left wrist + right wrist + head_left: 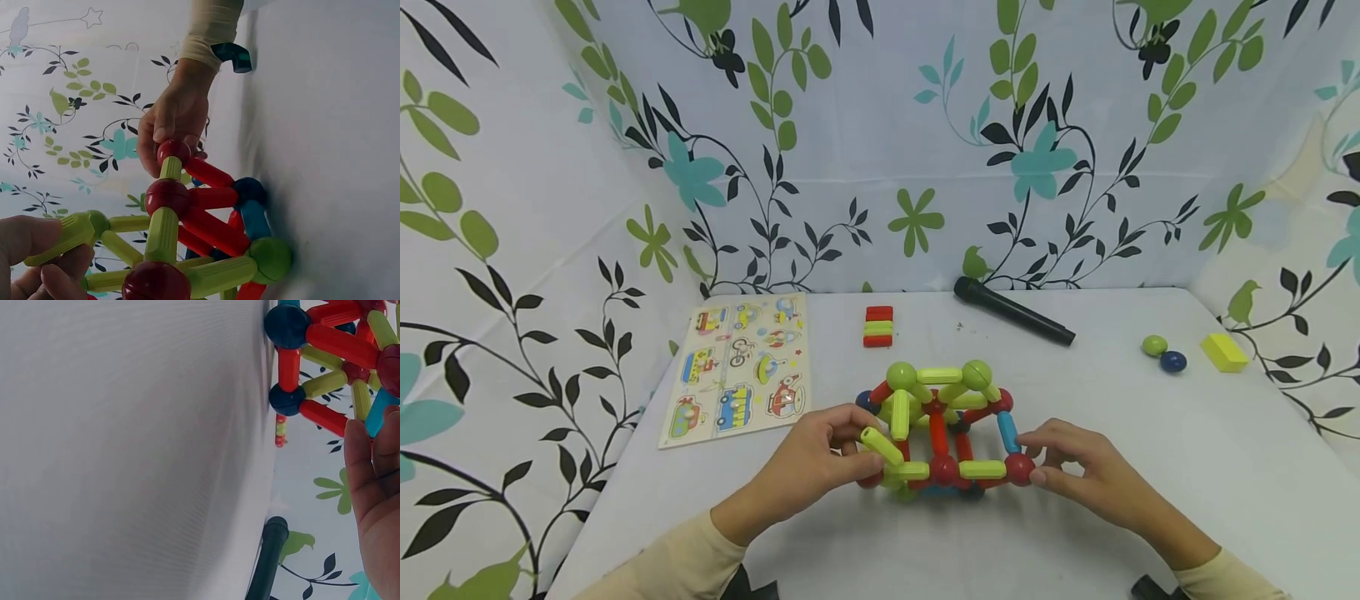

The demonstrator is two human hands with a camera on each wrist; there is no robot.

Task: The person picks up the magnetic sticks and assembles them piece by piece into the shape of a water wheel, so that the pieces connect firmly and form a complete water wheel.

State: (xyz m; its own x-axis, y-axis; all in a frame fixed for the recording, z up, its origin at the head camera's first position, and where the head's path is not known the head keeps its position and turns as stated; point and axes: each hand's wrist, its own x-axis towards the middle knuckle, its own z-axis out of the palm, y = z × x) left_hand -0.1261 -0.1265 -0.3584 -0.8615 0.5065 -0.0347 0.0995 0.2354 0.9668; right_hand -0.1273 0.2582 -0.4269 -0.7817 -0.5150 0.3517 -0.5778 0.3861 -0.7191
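A frame built of magnetic rods and balls in yellow-green, red and blue stands on the table, with a red rod (938, 435) upright at its front. My left hand (820, 458) pinches a yellow-green magnetic rod (882, 446) between thumb and fingers at the left end. In the left wrist view that rod (72, 237) slants up against a green ball (95, 223). On the opposite end, my right hand (1078, 471) holds the frame at a red ball (1019, 469), thumb beside it. Its fingertips (357, 434) lie along a blue rod (378, 412).
A wooden picture puzzle board (737, 367) lies at the left. Behind the frame are a short stack of red and yellow-green rods (878, 327) and a black microphone (1015, 312). Far right, a green ball (1154, 345), a blue ball (1173, 362) and a yellow block (1225, 352) sit together.
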